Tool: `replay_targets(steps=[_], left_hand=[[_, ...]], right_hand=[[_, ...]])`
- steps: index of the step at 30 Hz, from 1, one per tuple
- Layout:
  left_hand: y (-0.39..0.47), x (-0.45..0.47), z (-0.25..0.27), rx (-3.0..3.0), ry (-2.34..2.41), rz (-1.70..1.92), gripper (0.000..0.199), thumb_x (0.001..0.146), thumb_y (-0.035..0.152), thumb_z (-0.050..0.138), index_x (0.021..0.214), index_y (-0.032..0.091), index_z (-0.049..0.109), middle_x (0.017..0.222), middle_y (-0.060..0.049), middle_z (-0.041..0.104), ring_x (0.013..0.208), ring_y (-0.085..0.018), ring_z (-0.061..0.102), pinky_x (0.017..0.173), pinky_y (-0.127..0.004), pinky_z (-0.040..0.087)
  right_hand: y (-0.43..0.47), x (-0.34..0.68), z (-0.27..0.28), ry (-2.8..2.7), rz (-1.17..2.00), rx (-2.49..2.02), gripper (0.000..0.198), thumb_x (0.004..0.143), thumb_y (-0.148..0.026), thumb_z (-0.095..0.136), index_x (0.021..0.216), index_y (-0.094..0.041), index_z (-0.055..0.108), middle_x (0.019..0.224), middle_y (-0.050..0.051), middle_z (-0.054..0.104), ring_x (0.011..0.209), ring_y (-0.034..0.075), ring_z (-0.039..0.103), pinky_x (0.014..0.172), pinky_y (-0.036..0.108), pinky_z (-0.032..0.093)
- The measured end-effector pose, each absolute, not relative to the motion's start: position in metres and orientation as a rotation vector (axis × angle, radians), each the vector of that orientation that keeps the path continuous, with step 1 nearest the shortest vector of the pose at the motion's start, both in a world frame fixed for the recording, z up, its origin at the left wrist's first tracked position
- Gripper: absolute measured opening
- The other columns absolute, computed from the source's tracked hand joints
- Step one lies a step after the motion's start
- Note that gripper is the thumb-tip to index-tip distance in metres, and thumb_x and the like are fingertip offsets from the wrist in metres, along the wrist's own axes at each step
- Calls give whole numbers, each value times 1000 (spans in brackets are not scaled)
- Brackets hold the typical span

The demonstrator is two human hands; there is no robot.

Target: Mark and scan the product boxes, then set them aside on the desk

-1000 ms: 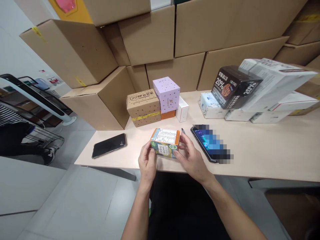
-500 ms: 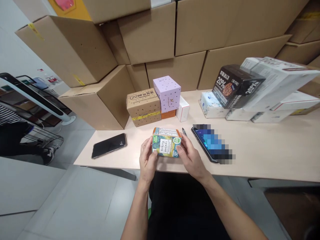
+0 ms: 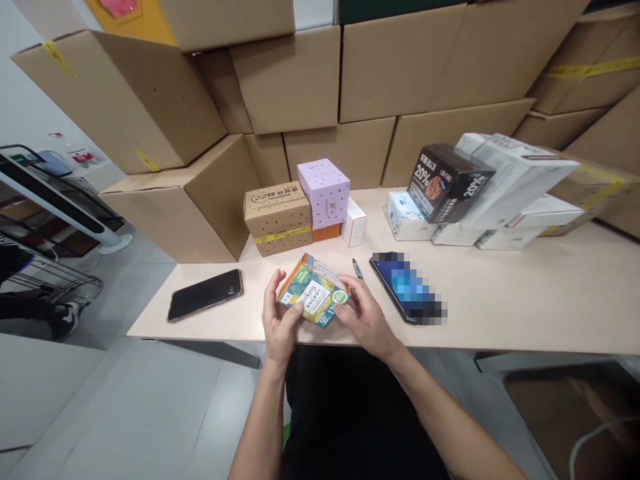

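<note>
A small green, yellow and blue carton (image 3: pixel 314 291) printed "Binking" is held tilted above the front edge of the table, its printed panel facing up toward me. My left hand (image 3: pixel 281 317) grips its left side, thumb across the front panel. On the right side, my right hand (image 3: pixel 363 313) closes around the corner beside a round green-and-white badge. A pen (image 3: pixel 357 269) lies just beyond my right hand. Further right is a dark handheld device (image 3: pixel 405 287) with a partly blurred screen. To the left a black smartphone (image 3: pixel 205 295) lies flat on the table.
Behind the carton stand a brown printed box (image 3: pixel 277 220), a lilac box (image 3: pixel 325 193) and a thin white box (image 3: pixel 354 223). At right, a black box (image 3: pixel 445 183) leans among several white boxes. Large cardboard boxes (image 3: pixel 290 80) form a wall at the back. A person's shoe (image 3: pixel 65 321) shows at far left.
Between my hands the carton has turned clockwise, its right end dropping toward me. Both hands still hold it. The whole view has shifted slightly to the right.
</note>
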State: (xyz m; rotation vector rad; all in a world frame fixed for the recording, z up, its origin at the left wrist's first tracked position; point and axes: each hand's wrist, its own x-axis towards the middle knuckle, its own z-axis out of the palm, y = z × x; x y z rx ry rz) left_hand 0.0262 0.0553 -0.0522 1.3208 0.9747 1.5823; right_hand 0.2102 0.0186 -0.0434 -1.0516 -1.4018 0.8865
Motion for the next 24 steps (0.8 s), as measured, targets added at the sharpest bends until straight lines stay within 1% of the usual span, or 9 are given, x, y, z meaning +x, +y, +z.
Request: replay_targets(steps=[2, 4, 7, 10, 13, 16, 18, 22, 24], left_hand=[[59, 28, -47, 1289, 949, 1637, 69, 78, 37, 75, 141, 31, 48, 149, -9, 47, 137, -30, 48, 107, -39, 47], [63, 31, -43, 1283, 966, 1680, 68, 78, 38, 77, 139, 30, 49, 149, -9, 46, 131, -29, 54, 101, -36, 52], [68, 35, -40, 1272, 1005, 1670, 59, 80, 41, 75, 133, 26, 53, 140, -11, 55, 117, -25, 63, 94, -33, 55], [70, 37, -43, 1237, 1012, 1606, 55, 83, 43, 72, 131, 23, 55, 128, -10, 64, 109, -23, 67, 90, -32, 56], [70, 36, -49, 1203, 993, 1545, 58, 86, 45, 67, 138, 24, 51, 131, -11, 63, 111, -24, 67, 89, -33, 58], [71, 32, -54, 1233, 969, 1487, 64, 86, 45, 62, 144, 26, 46, 145, -11, 53, 121, -28, 62, 93, -36, 57], [70, 29, -56, 1264, 934, 1443, 69, 84, 43, 62, 148, 27, 41, 149, -11, 48, 127, -30, 58, 97, -38, 56], [69, 27, -56, 1298, 883, 1367, 79, 79, 36, 63, 152, 30, 34, 148, -11, 49, 128, -30, 57, 99, -41, 55], [68, 28, -55, 1332, 911, 1390, 78, 78, 35, 63, 151, 30, 35, 146, -11, 50, 126, -30, 59, 98, -41, 56]], right_hand=[[18, 211, -43, -1413, 859, -1088, 45, 92, -40, 60, 131, -23, 51, 134, 12, 56, 125, 24, 57, 107, 42, 49], [19, 210, -42, -1435, 870, -1115, 39, 93, -41, 58, 126, -22, 54, 131, 11, 59, 121, 23, 60, 104, 41, 52], [20, 209, -39, -1453, 911, -1147, 35, 94, -42, 57, 123, -22, 56, 128, 10, 63, 114, 23, 64, 100, 40, 55], [22, 207, -37, -1424, 944, -1156, 36, 94, -44, 55, 124, -22, 55, 126, 10, 65, 113, 22, 65, 99, 41, 55], [22, 207, -38, -1419, 936, -1170, 37, 95, -44, 55, 125, -22, 55, 126, 10, 65, 113, 22, 65, 100, 41, 54], [21, 208, -40, -1435, 903, -1183, 39, 94, -44, 56, 126, -22, 55, 128, 10, 64, 115, 23, 64, 102, 42, 53], [21, 208, -41, -1442, 893, -1177, 39, 94, -44, 56, 126, -23, 55, 128, 10, 64, 115, 23, 64, 101, 43, 54], [20, 208, -42, -1435, 889, -1159, 38, 94, -44, 56, 126, -23, 55, 127, 10, 65, 113, 23, 65, 99, 42, 55], [20, 208, -41, -1443, 868, -1170, 37, 95, -43, 56, 126, -24, 56, 128, 9, 65, 114, 23, 65, 99, 41, 56]])
